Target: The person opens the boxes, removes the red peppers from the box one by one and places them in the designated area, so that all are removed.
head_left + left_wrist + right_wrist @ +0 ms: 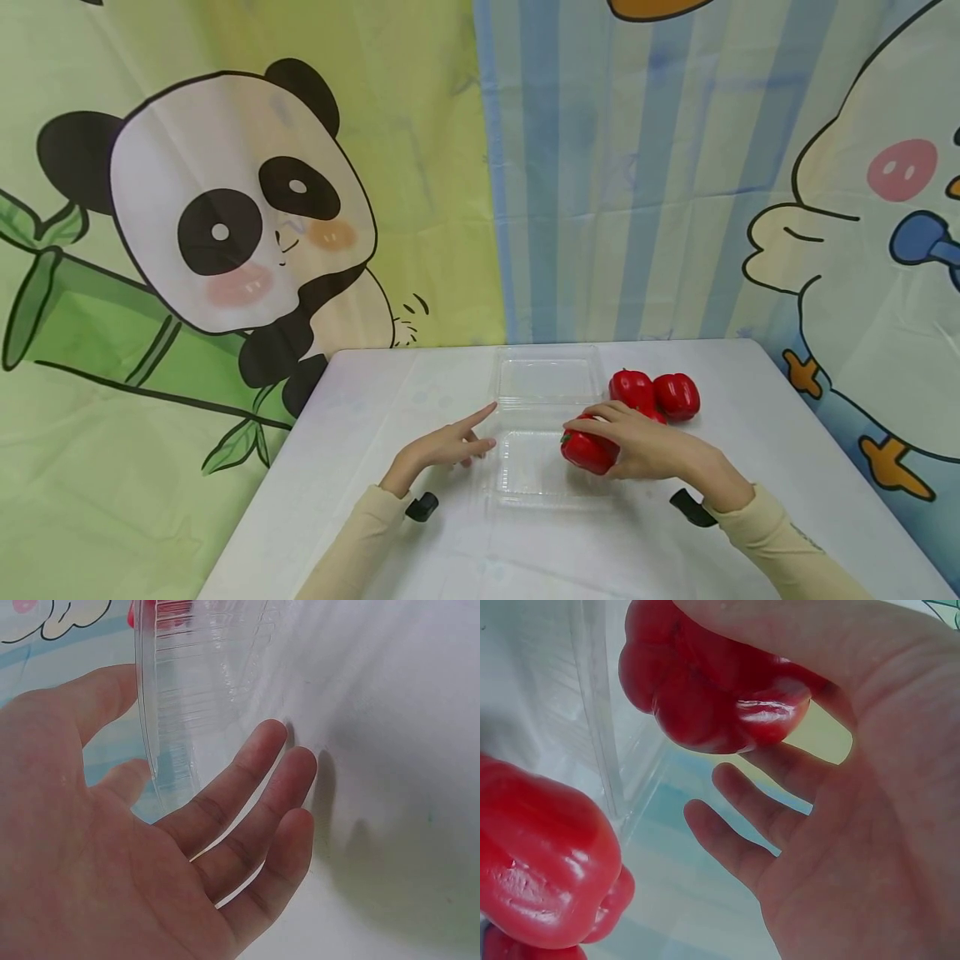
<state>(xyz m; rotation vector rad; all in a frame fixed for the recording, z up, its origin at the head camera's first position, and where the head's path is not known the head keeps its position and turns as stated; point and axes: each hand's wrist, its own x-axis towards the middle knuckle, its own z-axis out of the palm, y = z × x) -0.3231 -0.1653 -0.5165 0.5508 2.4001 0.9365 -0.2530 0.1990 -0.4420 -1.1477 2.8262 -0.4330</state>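
Observation:
A red bell pepper (588, 452) is gripped by my right hand (648, 442), over the right side of a clear plastic container (517, 502). In the right wrist view the held pepper (712, 690) sits between thumb and fingers, its lobed end showing. The container's lid (549, 379) lies folded back toward the wall. My left hand (442, 447) is at the container's left side, index finger and thumb extended. In the left wrist view, those two reach the container's rim (146, 705), while the other fingers spread loosely beside its wall.
Several more red bell peppers (677, 396) cluster on the white table (405, 383), right of the lid; one is partly hidden behind my right hand. A printed cloth backdrop (420, 208) with a panda hangs behind the table's far edge.

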